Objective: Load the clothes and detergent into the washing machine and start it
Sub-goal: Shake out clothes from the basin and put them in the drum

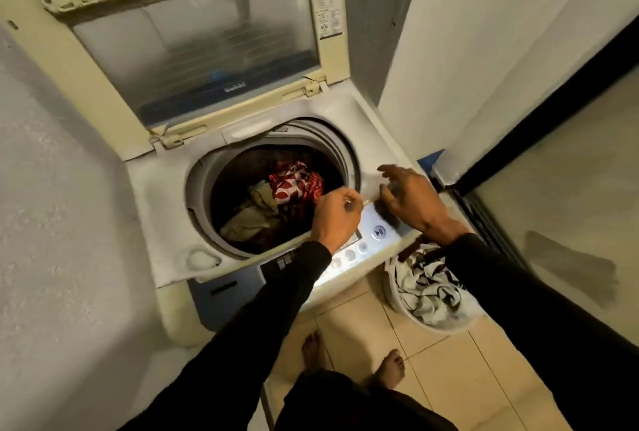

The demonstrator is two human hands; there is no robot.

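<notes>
While clothes (276, 202) already lie in the washing machine (162, 209) drum, the left hand (337, 214) pinches something small and pale, the right hand (411, 197) hovers spread, so more loading from the basket (446, 325) seems next.

The left hand (337, 214) pinches something thin and pale, too small to identify. The right hand (411, 200) is motion-blurred; whether it holds anything cannot be told. The left forearm hides part of the control panel (375, 240). The lid (193, 39) is cut off at the top edge. The basket (432, 295) is partly hidden by the right sleeve.
</notes>
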